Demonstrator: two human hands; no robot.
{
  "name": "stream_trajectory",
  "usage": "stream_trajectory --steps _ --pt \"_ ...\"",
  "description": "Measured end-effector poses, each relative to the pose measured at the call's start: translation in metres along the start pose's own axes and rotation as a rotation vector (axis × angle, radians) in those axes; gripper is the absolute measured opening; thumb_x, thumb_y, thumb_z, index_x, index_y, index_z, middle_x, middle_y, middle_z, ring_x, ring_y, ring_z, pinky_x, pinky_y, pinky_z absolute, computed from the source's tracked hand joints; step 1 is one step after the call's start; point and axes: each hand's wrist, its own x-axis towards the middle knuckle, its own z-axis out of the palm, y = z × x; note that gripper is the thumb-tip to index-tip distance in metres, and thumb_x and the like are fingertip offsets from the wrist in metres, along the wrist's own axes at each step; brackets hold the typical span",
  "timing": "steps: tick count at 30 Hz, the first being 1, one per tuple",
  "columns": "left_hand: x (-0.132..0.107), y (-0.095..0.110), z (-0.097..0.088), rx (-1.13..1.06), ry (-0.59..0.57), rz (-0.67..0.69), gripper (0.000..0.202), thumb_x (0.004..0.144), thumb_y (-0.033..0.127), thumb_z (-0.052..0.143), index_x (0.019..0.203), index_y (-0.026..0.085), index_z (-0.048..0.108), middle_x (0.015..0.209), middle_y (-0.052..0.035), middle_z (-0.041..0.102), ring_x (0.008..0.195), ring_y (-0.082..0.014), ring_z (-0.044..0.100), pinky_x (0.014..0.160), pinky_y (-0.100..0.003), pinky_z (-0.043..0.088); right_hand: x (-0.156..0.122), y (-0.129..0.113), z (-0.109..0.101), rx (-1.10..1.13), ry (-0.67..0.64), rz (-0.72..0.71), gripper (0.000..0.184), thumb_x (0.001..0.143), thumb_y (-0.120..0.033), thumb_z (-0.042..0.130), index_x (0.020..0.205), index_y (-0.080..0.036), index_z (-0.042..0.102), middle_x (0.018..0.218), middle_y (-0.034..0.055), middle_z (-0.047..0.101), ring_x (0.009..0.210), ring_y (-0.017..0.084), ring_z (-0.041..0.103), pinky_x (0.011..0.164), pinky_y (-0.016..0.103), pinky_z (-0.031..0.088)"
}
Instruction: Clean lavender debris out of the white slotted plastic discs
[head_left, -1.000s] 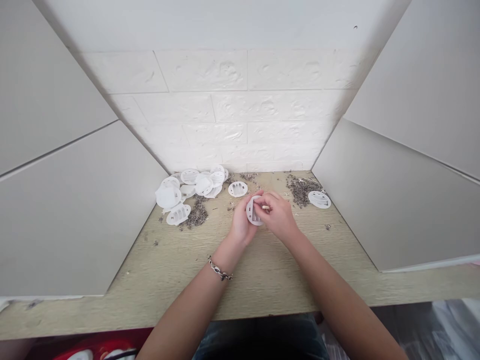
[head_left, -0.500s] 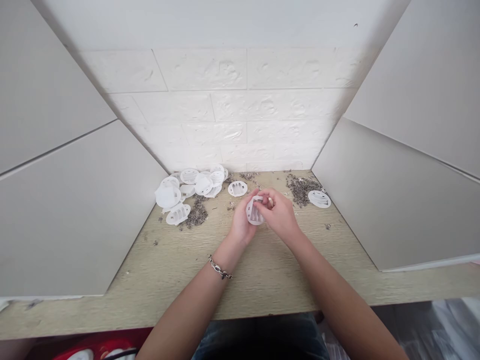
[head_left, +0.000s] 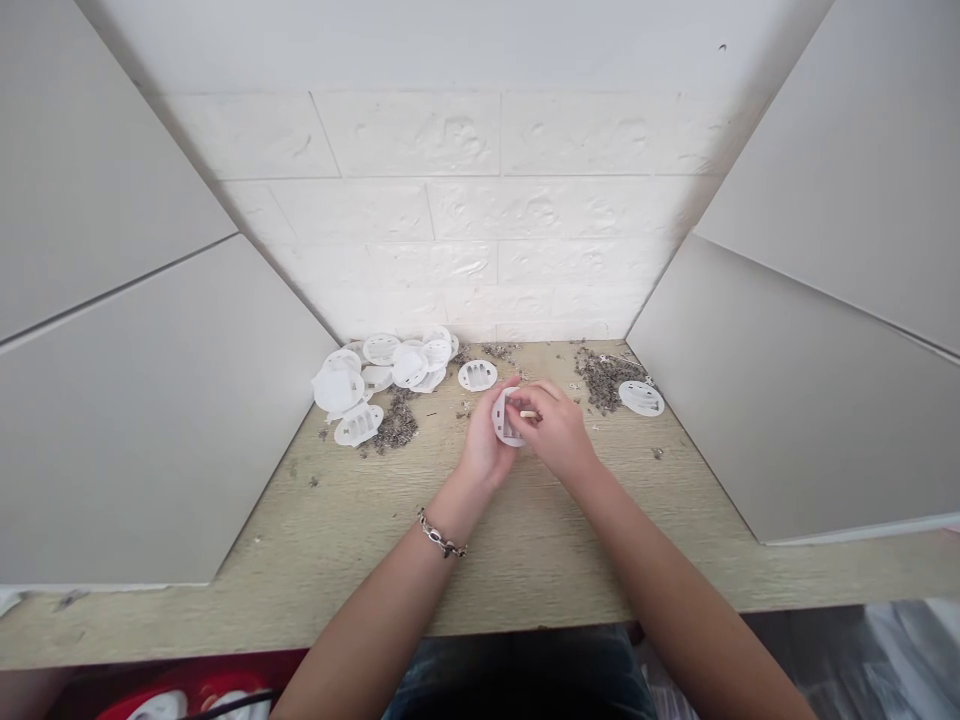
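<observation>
My left hand [head_left: 484,448] is closed around the edge of a round white plastic disc [head_left: 502,425] with slots in it, holding it tilted above the table. Over the face of that disc, the thumb and fingertips of my right hand [head_left: 561,428] are pinched together. A small pale bit shows between them, too small to name. Behind my hands lies another slotted white disc [head_left: 478,376]. A heap of similar white discs [head_left: 337,388] sits at the back left, beside a pile of tiny metal pieces [head_left: 396,420].
At the back right a second pile of tiny metal pieces [head_left: 604,380] touches a white disc [head_left: 641,398]. Grey panels [head_left: 127,420] stand on both sides of the wooden table [head_left: 330,560], and a white brick-patterned wall [head_left: 465,210] closes the back.
My right fingertips have shifted slightly left and farther over the disc, covering more of its right side. My left hand keeps its hold. The view has moved slightly.
</observation>
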Motion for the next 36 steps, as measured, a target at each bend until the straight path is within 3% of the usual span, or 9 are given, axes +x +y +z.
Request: stream_trajectory --steps 7,15,25,30,36 --pt "0.0 -0.001 -0.001 -0.007 -0.005 0.004 0.02 0.073 0.023 0.047 0.085 0.011 0.058 0.064 -0.0009 0.056 0.057 -0.0073 0.053 0.053 -0.016 0.041 -0.002 0.001 0.002 -0.071 0.02 -0.078 0.011 0.077 -0.015 0.046 0.077 -0.016 0.057 0.081 0.0053 0.056 0.073 0.012 0.054 0.064 0.023 0.046" --pt "0.002 -0.001 -0.003 -0.022 -0.006 0.009 0.018 0.072 0.023 0.049 0.083 0.012 0.058 0.061 0.0 0.055 0.053 -0.0063 0.051 0.052 -0.016 0.039 -0.005 0.002 0.003 -0.085 -0.045 -0.066 0.013 0.079 -0.017 0.044 0.079 -0.018 0.057 0.084 0.0057 0.055 0.08 0.014 0.052 0.071 0.025 0.044" --pt "0.002 0.0 -0.003 -0.006 -0.003 0.012 0.02 0.073 0.025 0.046 0.084 0.012 0.057 0.066 -0.0029 0.058 0.059 -0.0109 0.055 0.056 -0.02 0.043 0.001 -0.006 -0.004 0.086 0.056 0.081 0.007 0.073 -0.019 0.051 0.075 -0.017 0.057 0.074 0.0023 0.055 0.063 0.01 0.052 0.049 0.018 0.042" --pt "0.003 -0.001 -0.004 -0.006 -0.023 0.003 0.021 0.072 0.026 0.048 0.084 0.012 0.058 0.067 -0.0034 0.059 0.059 -0.0114 0.056 0.056 -0.021 0.043 0.003 -0.007 -0.006 0.103 0.041 0.153 0.007 0.071 -0.02 0.052 0.073 -0.017 0.059 0.072 0.002 0.054 0.061 0.01 0.051 0.048 0.018 0.04" --pt "0.005 -0.002 -0.005 0.0 -0.028 -0.001 0.022 0.071 0.025 0.048 0.085 0.011 0.058 0.069 -0.0038 0.06 0.062 -0.0117 0.057 0.057 -0.021 0.043 0.004 -0.008 -0.006 0.105 0.057 0.132 0.007 0.07 -0.019 0.052 0.071 -0.017 0.059 0.07 0.0016 0.054 0.057 0.008 0.047 0.046 0.018 0.038"
